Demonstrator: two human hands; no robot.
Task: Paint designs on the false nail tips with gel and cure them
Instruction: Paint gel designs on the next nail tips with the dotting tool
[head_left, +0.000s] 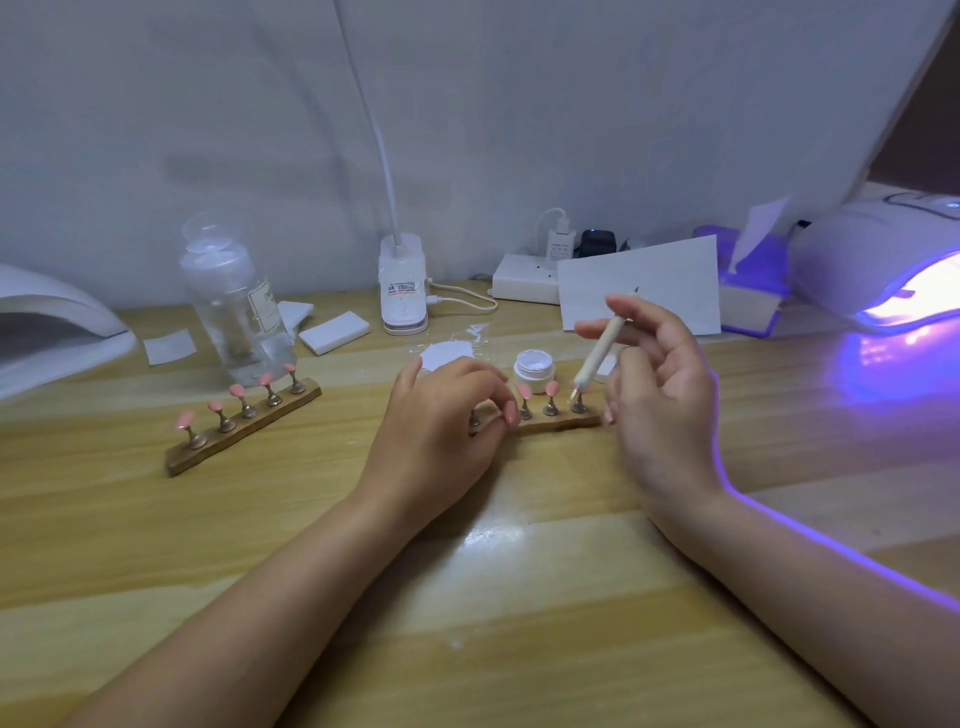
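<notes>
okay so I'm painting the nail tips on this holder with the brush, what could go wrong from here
1. The open gel jar stands right behind the holder; your right hand or the brush could tip it.
2. The lit curing lamp throws violet light across the table, which might start hardening the gel in the jar.
3. Your left hand on the holder could smear nearby tips.
</notes>
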